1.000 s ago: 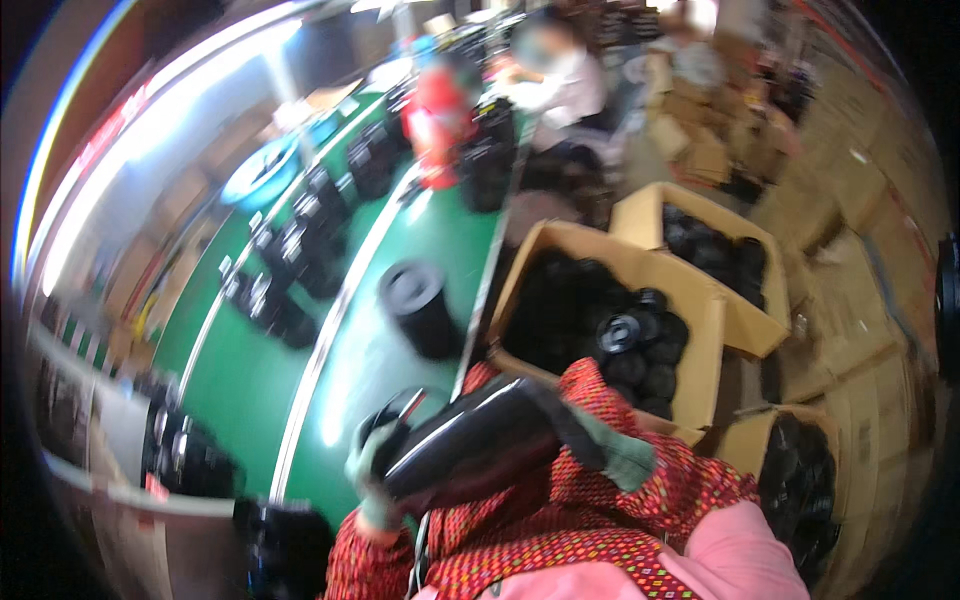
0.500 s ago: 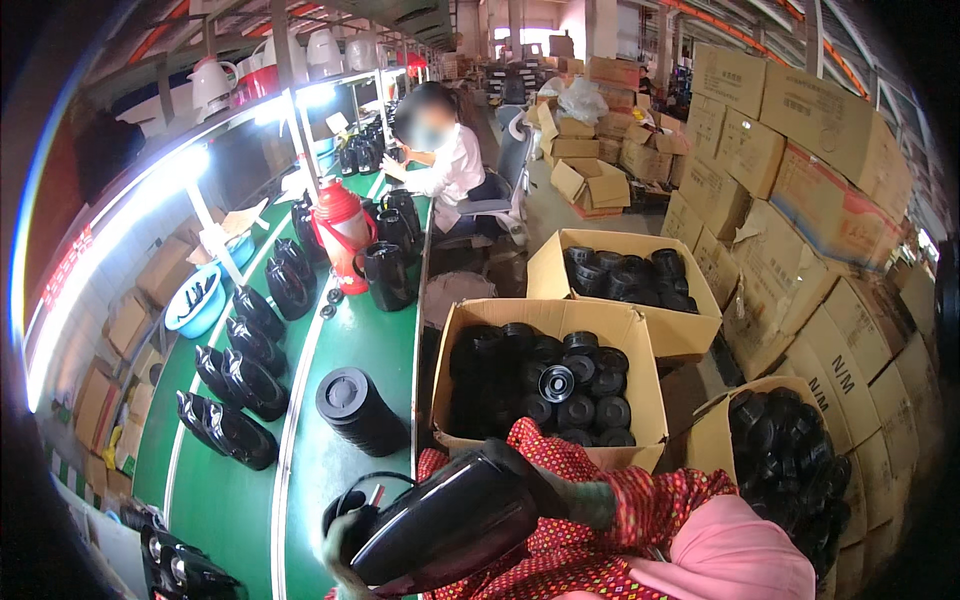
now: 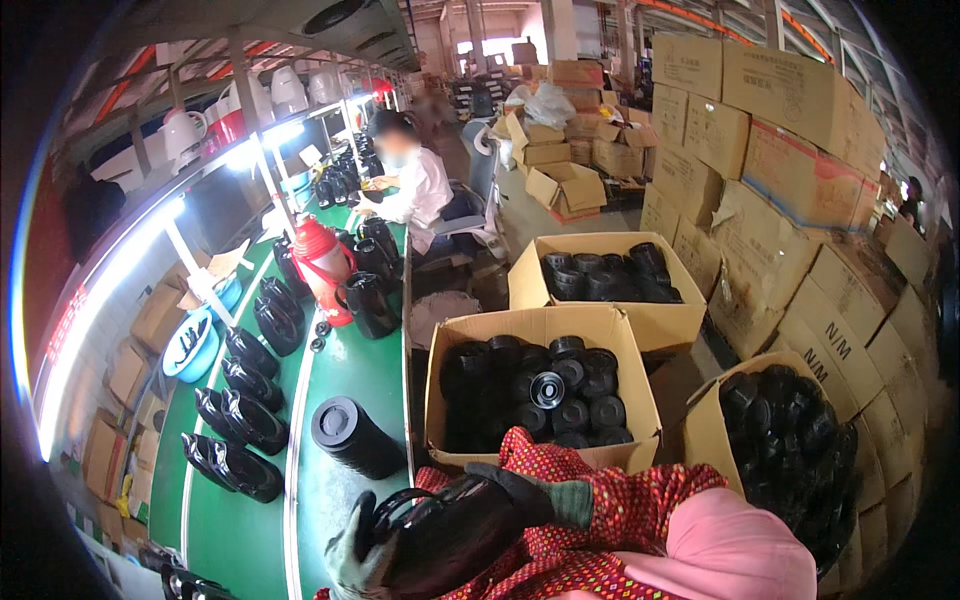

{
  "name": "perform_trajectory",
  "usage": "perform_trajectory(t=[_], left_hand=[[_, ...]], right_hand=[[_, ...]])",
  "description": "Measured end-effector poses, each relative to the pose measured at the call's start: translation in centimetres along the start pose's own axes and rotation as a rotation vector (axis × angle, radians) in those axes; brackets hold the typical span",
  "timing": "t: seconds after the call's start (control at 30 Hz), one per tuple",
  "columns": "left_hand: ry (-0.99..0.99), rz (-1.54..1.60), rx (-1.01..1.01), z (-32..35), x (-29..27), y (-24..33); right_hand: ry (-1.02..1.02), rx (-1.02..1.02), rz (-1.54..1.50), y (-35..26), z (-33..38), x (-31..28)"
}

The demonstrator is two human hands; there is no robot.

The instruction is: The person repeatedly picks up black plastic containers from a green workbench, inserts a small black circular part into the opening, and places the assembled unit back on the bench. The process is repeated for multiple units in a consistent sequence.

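Lowered nearer my lap at the green worktop's point(image 3: 350, 380) near edge, black jug point(image 3: 450, 535) gripped by gloved left hand point(image 3: 352, 560) and right hand point(image 3: 525, 490); its glossy, tilted body could slip.

My left hand point(image 3: 352, 560), in a grey glove, sits low near the bottom edge with its fingers curled shut. My right hand point(image 3: 525, 490), in a dark glove, is folded inward with fingers closed, its forearm in a red patterned sleeve crossing my lap.
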State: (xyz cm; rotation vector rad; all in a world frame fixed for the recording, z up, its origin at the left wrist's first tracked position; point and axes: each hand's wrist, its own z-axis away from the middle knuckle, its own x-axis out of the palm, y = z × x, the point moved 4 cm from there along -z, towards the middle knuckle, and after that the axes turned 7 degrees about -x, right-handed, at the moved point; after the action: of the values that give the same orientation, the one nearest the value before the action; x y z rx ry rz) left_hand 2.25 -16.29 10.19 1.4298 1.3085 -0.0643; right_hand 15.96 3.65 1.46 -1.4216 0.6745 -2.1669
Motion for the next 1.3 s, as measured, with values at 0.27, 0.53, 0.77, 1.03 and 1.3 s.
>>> perform_trajectory(t=[0.27, 0.53, 0.77, 1.03, 1.3], left_hand=[[-0.051, 0.380, -0.002, 1.8, 3.2, -1.6], [-0.112, -0.116, 0.244, -1.5, -0.5, 1.8], [-0.674, 1.735, -0.905, 7.6, 11.0, -7.9], [-0.681, 1.884, -0.827, 7.2, 13.5, -5.6], [-0.018, 1.580, -0.921, 4.0, 7.4, -7.6]], right_hand=[[-0.173, -1.128, 0.672, -0.3, 2.0, -0.3], [-0.138, -0.460, 0.356, 2.9, -0.1, -3.7], [-0.530, -1.154, 1.328, -5.1, 5.5, 3.6], [-0.615, -1.247, 1.289, -5.6, 5.7, 5.3], [-0.040, -0.893, 0.425, -0.6, 2.4, -2.0]])
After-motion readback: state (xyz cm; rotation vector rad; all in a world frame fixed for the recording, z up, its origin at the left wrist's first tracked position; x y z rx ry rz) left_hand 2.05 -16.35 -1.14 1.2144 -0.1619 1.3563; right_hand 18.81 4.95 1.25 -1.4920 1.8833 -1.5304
